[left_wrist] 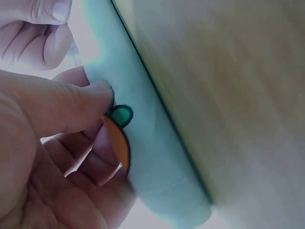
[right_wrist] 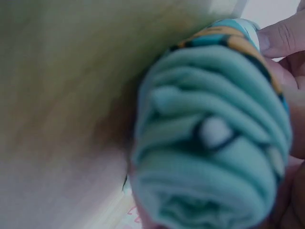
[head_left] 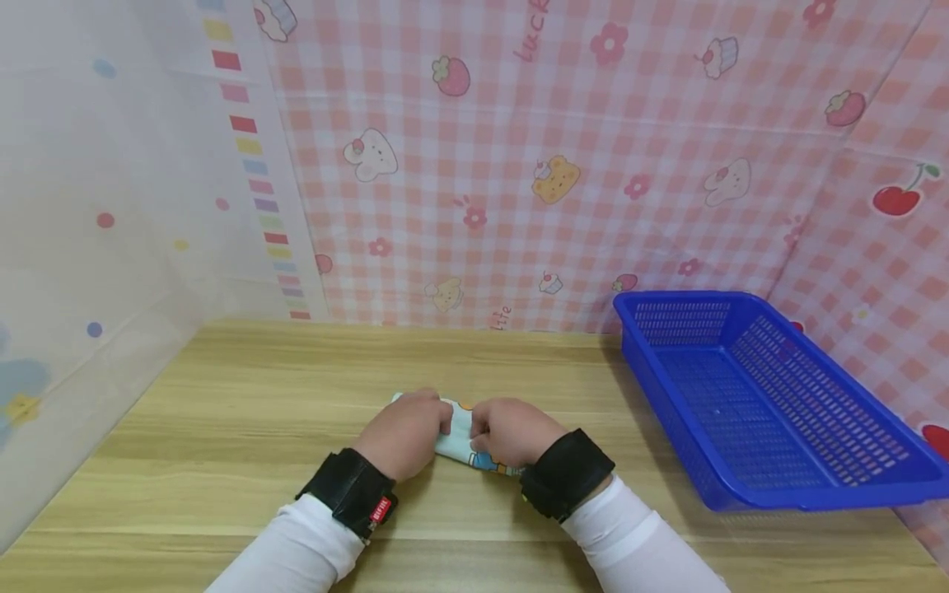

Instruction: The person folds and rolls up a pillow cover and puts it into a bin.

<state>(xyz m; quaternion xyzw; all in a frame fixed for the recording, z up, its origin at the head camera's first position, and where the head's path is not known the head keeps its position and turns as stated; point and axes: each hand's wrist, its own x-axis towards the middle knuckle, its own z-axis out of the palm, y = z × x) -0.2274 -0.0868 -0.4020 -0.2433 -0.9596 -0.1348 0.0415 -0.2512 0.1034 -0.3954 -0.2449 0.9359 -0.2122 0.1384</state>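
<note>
A light teal cloth point(head_left: 458, 441) with a cartoon print lies rolled up on the wooden table, between both hands. My left hand point(head_left: 406, 435) grips its left part; in the left wrist view the thumb presses the roll from one side and the fingers curl at its edge. Close beside it, my right hand point(head_left: 522, 430) holds the right part with curled fingers. The right wrist view shows the end of the rolled cloth point(right_wrist: 214, 109) in folded layers. Most of the right fingers are hidden behind the roll there.
A blue plastic basket point(head_left: 685, 412) with mesh sides stands to the right on the wooden table point(head_left: 296, 387). Behind the table hangs a pink checked curtain point(head_left: 482, 165), with a pale dotted sheet point(head_left: 96, 165) on the left.
</note>
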